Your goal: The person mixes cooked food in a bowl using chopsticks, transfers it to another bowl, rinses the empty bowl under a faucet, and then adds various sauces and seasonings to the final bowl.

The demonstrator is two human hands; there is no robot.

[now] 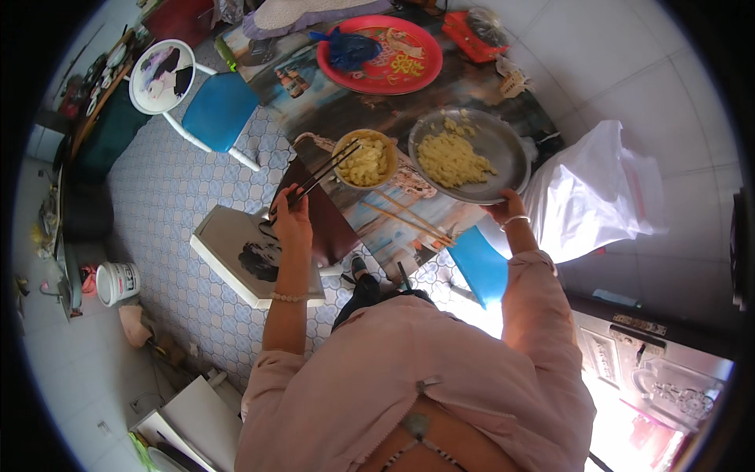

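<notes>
My left hand (293, 217) holds a pair of dark chopsticks (321, 172), whose tips reach over the yellow food pieces (368, 160) in a round bowl (344, 179). With my right hand (506, 207) I grip the near rim of a wide metal pan (514, 154). Chunky yellow food (449, 158) lies mostly in the pan's left half, with a few bits near its far rim. A second pair of chopsticks, light wooden ones (413, 219), rests on the table between bowl and pan, towards me.
On the patterned table (377, 109) stands a red tray (330, 74) with a blue plastic bag (353, 50) and yellow bits. A red box (463, 35) is at the back right. A large white plastic bag (590, 194) stands right of the pan; a blue-seated chair (218, 112) is left.
</notes>
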